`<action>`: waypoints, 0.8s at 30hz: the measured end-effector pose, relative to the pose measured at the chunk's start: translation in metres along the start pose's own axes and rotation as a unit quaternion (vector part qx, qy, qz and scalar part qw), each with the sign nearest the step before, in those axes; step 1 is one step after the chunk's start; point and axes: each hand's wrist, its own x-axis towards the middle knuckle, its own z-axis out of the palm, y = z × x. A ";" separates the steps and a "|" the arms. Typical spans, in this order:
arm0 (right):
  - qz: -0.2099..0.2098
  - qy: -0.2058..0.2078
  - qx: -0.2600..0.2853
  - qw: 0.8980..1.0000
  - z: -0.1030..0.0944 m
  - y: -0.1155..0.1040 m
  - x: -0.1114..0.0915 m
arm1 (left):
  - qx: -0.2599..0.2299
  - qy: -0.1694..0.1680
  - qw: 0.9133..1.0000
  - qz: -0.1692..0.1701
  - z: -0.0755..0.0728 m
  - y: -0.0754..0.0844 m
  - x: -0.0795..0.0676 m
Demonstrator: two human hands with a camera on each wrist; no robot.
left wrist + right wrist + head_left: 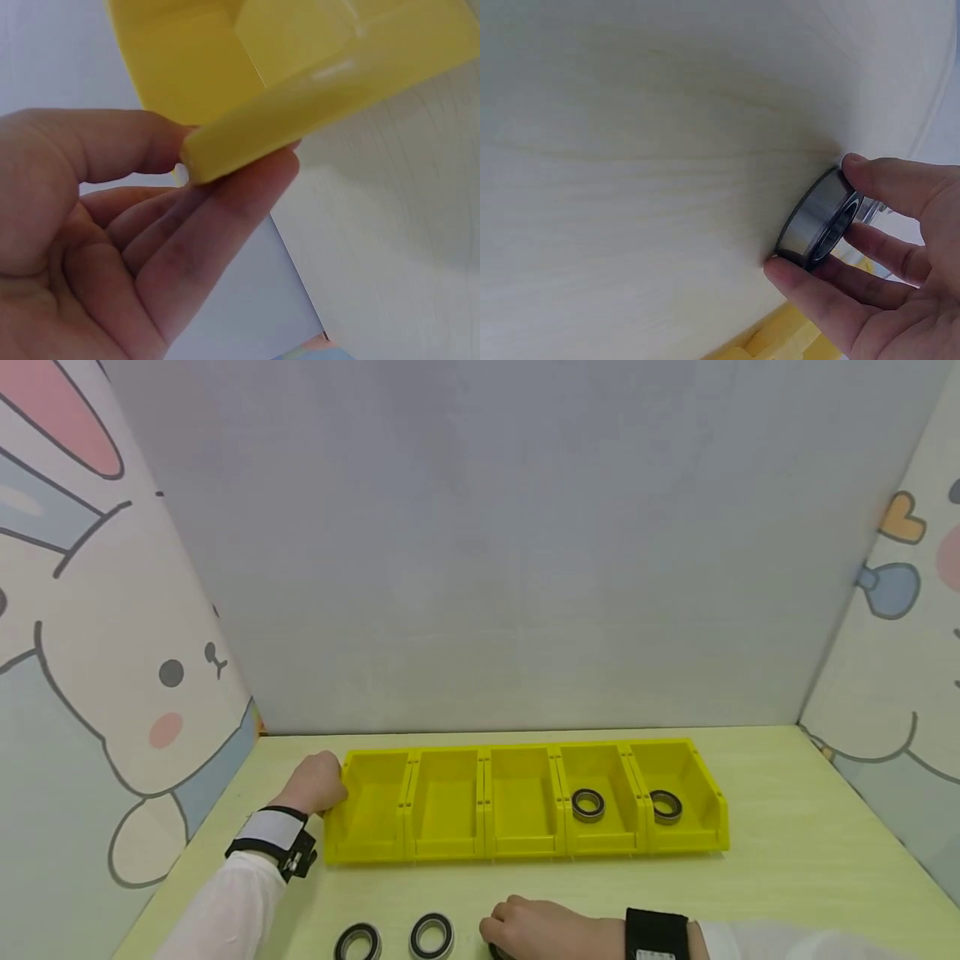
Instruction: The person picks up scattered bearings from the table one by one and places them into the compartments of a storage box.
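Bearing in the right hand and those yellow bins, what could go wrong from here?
The bearing is pinched at its edge by the right hand, so it might slip. The left hand pinches the yellow bin row by one end, so a tug could jostle the two bearings inside.

Yellow bin row (525, 845): five compartments, upright, left end pinched by left hand (311, 783). Ring (814, 219): metal, black-faced, gripped by right hand (551, 929). Matching rings (415, 937): two flat before the row, one in each of the two rightmost compartments.
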 end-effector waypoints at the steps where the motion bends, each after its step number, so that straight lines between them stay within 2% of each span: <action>1: -0.001 -0.010 -0.001 1.000 -0.002 0.001 0.001 | 0.002 0.000 1.000 0.000 0.000 0.000 0.001; 6: 0.010 -0.068 0.003 0.998 -0.021 0.002 0.008 | 0.008 0.000 1.000 0.001 0.002 -0.003 0.004; 10: 0.040 -0.098 -0.030 0.994 -0.046 -0.001 0.017 | 0.005 0.001 1.000 0.006 0.004 -0.006 0.006; 15: 0.097 -0.100 -0.051 0.989 -0.084 0.001 0.027 | -0.005 0.002 1.000 0.014 0.003 -0.007 0.005; 18: 0.125 -0.102 -0.042 0.986 -0.103 0.009 0.031 | -0.005 0.004 1.000 0.012 0.002 -0.006 0.004; 24: 0.168 -0.092 -0.019 0.981 -0.123 0.033 0.037 | -0.006 0.006 1.000 0.012 0.003 -0.006 0.004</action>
